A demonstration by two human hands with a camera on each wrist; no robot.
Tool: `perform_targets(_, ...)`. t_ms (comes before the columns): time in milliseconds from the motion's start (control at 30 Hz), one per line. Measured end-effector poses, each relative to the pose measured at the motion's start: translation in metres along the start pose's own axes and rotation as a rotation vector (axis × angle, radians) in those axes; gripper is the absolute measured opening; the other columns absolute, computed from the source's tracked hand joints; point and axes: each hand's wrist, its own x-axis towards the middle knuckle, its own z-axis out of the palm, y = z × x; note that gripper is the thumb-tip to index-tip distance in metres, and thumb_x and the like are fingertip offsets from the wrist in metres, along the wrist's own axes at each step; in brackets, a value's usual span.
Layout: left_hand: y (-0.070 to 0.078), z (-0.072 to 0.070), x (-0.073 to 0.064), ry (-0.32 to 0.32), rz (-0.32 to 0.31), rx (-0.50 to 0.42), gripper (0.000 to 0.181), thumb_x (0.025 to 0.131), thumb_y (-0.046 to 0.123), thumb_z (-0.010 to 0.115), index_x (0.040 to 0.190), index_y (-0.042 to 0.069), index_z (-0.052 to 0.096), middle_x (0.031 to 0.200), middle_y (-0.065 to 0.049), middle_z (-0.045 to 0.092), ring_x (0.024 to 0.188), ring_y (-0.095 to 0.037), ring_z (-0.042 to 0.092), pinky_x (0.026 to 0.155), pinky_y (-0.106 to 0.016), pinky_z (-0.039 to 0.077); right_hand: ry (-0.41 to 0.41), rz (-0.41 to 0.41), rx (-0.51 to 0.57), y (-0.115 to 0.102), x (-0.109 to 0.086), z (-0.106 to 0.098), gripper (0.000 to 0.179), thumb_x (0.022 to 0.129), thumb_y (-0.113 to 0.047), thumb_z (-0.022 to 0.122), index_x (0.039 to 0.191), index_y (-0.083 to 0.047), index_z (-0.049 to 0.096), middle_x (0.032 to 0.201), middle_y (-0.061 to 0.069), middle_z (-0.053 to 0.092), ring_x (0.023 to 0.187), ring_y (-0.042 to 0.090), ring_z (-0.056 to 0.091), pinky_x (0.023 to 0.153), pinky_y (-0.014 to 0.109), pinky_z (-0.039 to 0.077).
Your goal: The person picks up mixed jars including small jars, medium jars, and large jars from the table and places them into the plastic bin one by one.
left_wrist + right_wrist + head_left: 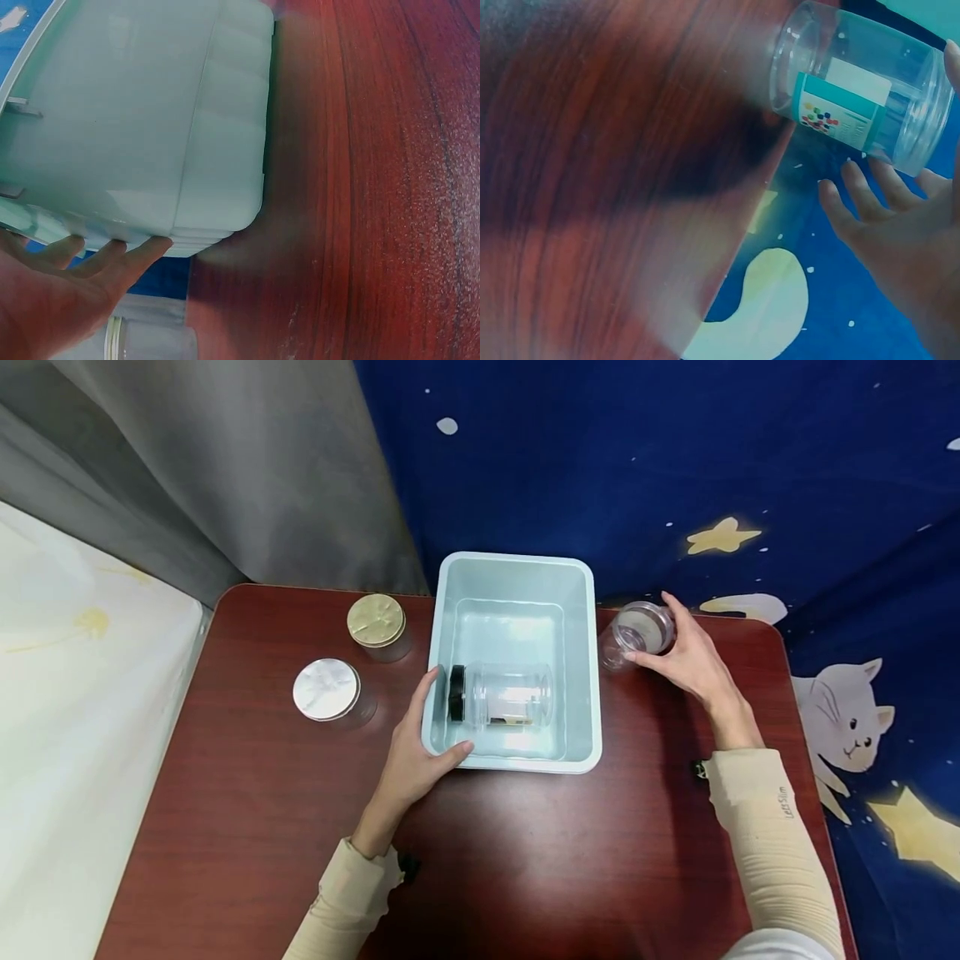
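Observation:
A pale blue-green plastic bin [517,578] stands on the table near its back edge. Inside it a clear jar with a black lid [517,689] lies on its side, lid to the left. My left hand [412,756] grips the bin's near left corner, thumb over the near rim; its other fingers [120,259] touch the outer wall. Right of the bin, my right hand [693,660] holds a clear jar [617,647] near its mouth between thumb and fingers. That jar carries a teal and white label [840,112] and stands at the table's back edge.
To the bin's left stand two lidded jars: one with a gold lid [377,619], another, nearer, with a silver lid [326,690]. The dark red tabletop [525,860] extends in front. Behind hang a grey curtain [285,468] and a blue patterned cloth [600,460].

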Motion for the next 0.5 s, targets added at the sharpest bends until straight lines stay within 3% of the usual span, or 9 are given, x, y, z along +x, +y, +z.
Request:
perform_targets(133, -0.001, 0.0, -0.001, 0.007, 0.005, 0.003, 0.098, 0.078, 0.025, 0.083, 0.158, 0.024, 0.025, 0.158, -0.004, 0.035, 0.14, -0.019, 0.037, 0.106, -0.058, 0.032, 0.019, 0.013, 0.022, 0.003, -0.001, 0.006, 0.112, 0.074, -0.042, 0.087, 0.16, -0.021, 0.018, 0.153, 0.019, 0.038, 0.135, 0.038, 0.04, 0.111, 0.056, 0.029)
perform_targets(367, -0.001, 0.001, 0.0, 0.02, 0.025, 0.01, 0.099, 0.076, 0.014, 0.084, 0.157, 0.02, 0.027, 0.155, -0.008, 0.038, 0.138, -0.022, 0.039, 0.106, -0.057, 0.033, 0.052, 0.027, 0.059, 0.006, -0.003, 0.013, 0.102, 0.076, -0.038, 0.086, 0.158, -0.022, 0.026, 0.148, 0.019, 0.045, 0.131, 0.037, 0.044, 0.109, 0.056, 0.031)
perform_targets(500, -0.002, 0.001, 0.0, 0.022, 0.025, 0.02, 0.098, 0.076, 0.016, 0.084, 0.157, 0.02, 0.027, 0.155, -0.008, 0.039, 0.139, -0.019, 0.038, 0.106, -0.056, 0.032, 0.056, 0.048, 0.081, 0.006, -0.004, 0.014, 0.102, 0.076, -0.04, 0.086, 0.157, -0.022, 0.026, 0.146, 0.02, 0.047, 0.129, 0.036, 0.045, 0.107, 0.056, 0.032)
